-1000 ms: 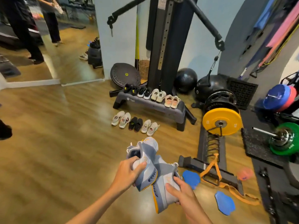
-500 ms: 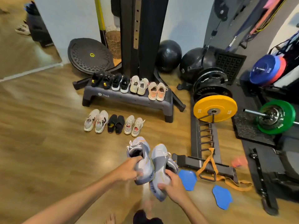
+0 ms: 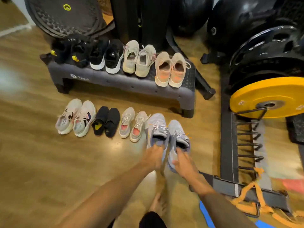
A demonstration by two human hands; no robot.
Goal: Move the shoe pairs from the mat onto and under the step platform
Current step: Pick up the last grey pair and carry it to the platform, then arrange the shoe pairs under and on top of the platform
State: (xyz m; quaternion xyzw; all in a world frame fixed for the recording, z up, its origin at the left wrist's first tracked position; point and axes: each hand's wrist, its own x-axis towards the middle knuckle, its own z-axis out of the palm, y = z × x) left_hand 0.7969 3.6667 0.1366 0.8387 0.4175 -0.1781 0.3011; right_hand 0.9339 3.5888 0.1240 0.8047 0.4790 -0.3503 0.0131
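"the a" beside a logo on step platform (image 3: 102,78) front edge

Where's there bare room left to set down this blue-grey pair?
Bare floor lies right of the grey-and-coral pair, below the step platform's right leg, where the blue-grey pair hovers. The platform top is crowded except a strip right of the beige pair.
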